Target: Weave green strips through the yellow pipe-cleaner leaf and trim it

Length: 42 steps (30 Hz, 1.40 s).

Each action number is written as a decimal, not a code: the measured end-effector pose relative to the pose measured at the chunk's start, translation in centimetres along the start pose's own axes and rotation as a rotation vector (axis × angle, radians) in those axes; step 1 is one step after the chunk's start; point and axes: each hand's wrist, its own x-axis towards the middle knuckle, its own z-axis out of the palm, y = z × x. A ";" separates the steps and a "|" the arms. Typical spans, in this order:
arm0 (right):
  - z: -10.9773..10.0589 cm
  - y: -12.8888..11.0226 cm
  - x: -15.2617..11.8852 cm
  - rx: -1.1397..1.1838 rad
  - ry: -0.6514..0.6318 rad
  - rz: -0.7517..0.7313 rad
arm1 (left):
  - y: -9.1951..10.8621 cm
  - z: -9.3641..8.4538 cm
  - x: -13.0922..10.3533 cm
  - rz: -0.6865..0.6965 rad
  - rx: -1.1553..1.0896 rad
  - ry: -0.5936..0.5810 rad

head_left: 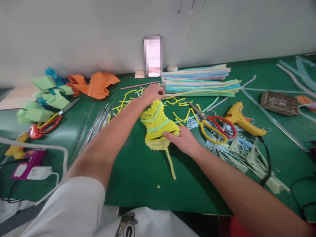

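A yellow leaf shape [158, 126] made of fuzzy pipe cleaners, with light green stripes and a stem pointing toward me, lies over the green table. My right hand [185, 140] grips its right edge, thumb on top. Beyond the leaf, my left hand [153, 93] is closed at the left end of a bundle of pastel pipe cleaners [202, 86], its fingertips curled by a pale strand; what they hold is too small to make out. Short yellow pipe cleaner pieces [182, 113] are scattered around the leaf.
Red and yellow scissors [214, 126] and a yellow glue gun [243, 120] lie right, above pale tassels [256, 161]. Another pair of scissors [58, 118], green paper [41, 112] and orange paper [98, 86] are left. A blurred phone [153, 56] leans against the wall. Brown box [280, 103] far right.
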 end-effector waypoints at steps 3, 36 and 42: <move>0.0 -0.1 0.0 0.003 0.001 0.004 | 0.3 -0.4 -0.6 -0.017 -0.094 0.080; 0.0 0.0 0.1 0.060 0.052 0.033 | 1.3 -6.0 -2.4 -0.442 -0.977 1.133; 0.2 0.4 0.6 0.432 0.218 0.022 | 2.1 -11.2 -7.1 -0.332 -1.268 1.327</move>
